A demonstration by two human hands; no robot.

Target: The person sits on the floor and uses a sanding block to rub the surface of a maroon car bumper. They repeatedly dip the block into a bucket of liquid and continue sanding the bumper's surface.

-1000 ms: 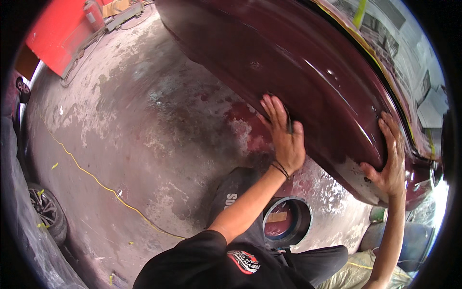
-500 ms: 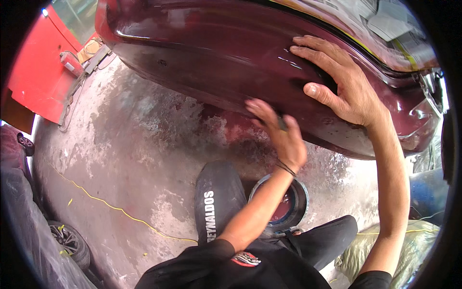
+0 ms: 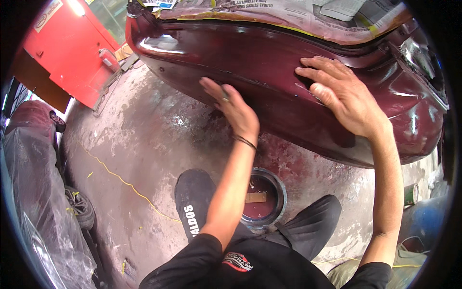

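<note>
A glossy dark red car bumper (image 3: 269, 82), wet and dulled in its lower part, stretches across the view in front of me. My left hand (image 3: 238, 111) is at its lower middle, slightly blurred, fingers extended toward the upper left. A small dark edge shows between thumb and fingers; what it belongs to is mostly hidden under the palm. Further right, my right hand (image 3: 344, 91) rests on the upper surface with fingers spread, holding nothing. Between my knees stands a dark round bucket (image 3: 283, 192) of reddish water, with a flat tan strip (image 3: 256, 197) in it.
Newspaper sheets (image 3: 288, 10) edged with yellow tape cover the area above the bumper. At left are a red door (image 3: 67, 53), a fire extinguisher (image 3: 109, 60), a plastic-draped vehicle (image 3: 36, 159) and a wheel (image 3: 81, 207). A yellow cord (image 3: 124, 182) crosses the stained floor.
My left hand has swept left and up along the bumper. My right hand stays on the panel, fingers still spread. The whole view has shifted, bringing more newspaper into sight.
</note>
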